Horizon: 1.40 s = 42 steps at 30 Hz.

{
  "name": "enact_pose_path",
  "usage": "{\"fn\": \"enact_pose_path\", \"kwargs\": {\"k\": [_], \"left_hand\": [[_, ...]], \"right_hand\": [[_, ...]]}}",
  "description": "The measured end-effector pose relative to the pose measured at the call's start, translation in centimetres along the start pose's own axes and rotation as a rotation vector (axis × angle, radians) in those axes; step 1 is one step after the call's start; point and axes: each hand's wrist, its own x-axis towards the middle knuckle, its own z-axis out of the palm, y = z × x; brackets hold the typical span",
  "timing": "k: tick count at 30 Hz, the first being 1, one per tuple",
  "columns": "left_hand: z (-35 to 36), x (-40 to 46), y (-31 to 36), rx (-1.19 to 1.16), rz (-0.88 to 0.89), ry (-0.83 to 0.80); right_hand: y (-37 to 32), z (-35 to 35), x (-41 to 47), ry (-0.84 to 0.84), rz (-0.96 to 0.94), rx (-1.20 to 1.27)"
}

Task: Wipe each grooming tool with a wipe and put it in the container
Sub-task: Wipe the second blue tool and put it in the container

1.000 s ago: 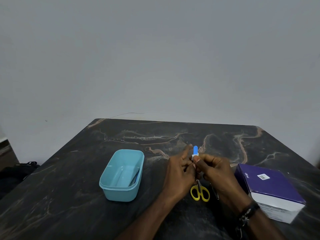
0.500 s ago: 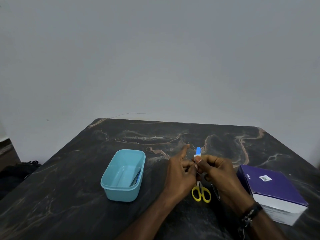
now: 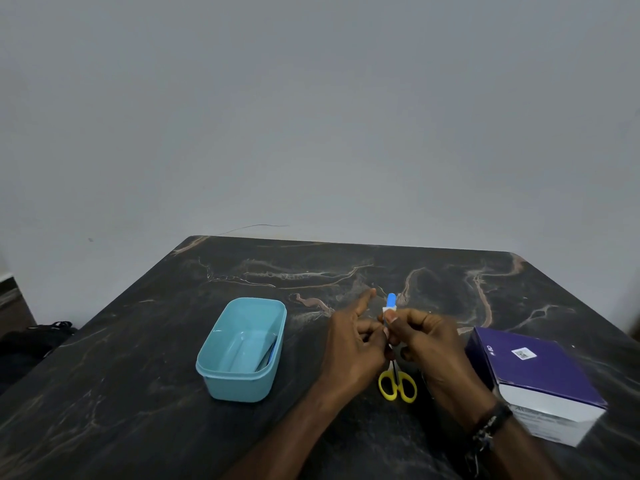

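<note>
A slim tool with a blue tip [image 3: 391,300] stands upright between my hands over the middle of the table. My right hand [image 3: 433,344] pinches a small white wipe [image 3: 388,310] around it just below the tip. My left hand [image 3: 349,344] grips the tool's lower part, which is hidden, with the index finger stretched out. Yellow-handled scissors [image 3: 398,384] lie on the table under my hands. The light blue container [image 3: 242,301] stands to the left, with a thin dark tool [image 3: 270,353] lying along its right inner wall.
A purple and white box [image 3: 533,372] sits at the right, close to my right wrist. The dark marble table [image 3: 138,393] ends at a grey wall behind. A dark bag [image 3: 34,337] lies on the floor at the far left.
Both hands stay together on the tool. The blue tip shifted slightly right and back again. Container, scissors and box have not moved.
</note>
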Motion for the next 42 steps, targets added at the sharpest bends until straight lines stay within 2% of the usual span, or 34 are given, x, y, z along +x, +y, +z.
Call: {"fn": "enact_pose_path", "kwargs": {"k": [7,13,16,22,27,33,38,42], "left_hand": [[0.4,-0.4,0.1,-0.014,-0.046,-0.099],[0.0,-0.3,0.8,-0.043,-0.032,0.022],[0.0,-0.3,0.7,-0.013,-0.03,-0.004],[0.0,-0.2,0.6,-0.026,-0.111,-0.095],[-0.4,0.5,0.9,-0.097,-0.131,0.084],[-0.9,0.9,1.5,-0.331,-0.149,0.333],[-1.3,1.2,2.2,-0.486,-0.113,0.506],[-1.4,1.2,1.9,-0.435,-0.094,0.562]], "right_hand": [[0.1,-0.6,0.3,0.127,0.002,0.064],[0.1,0.0,0.2,0.026,0.001,0.057],[0.5,-0.1,0.4,0.019,0.025,0.035],[0.6,-0.5,0.6,0.118,0.059,0.121],[0.3,-0.5,0.8,0.166,0.017,0.088],[0.3,-0.6,0.8,0.183,0.015,0.121],[0.5,-0.5,0.7,-0.001,0.092,0.051],[0.7,0.2,0.0,-0.149,0.126,-0.045]]}}
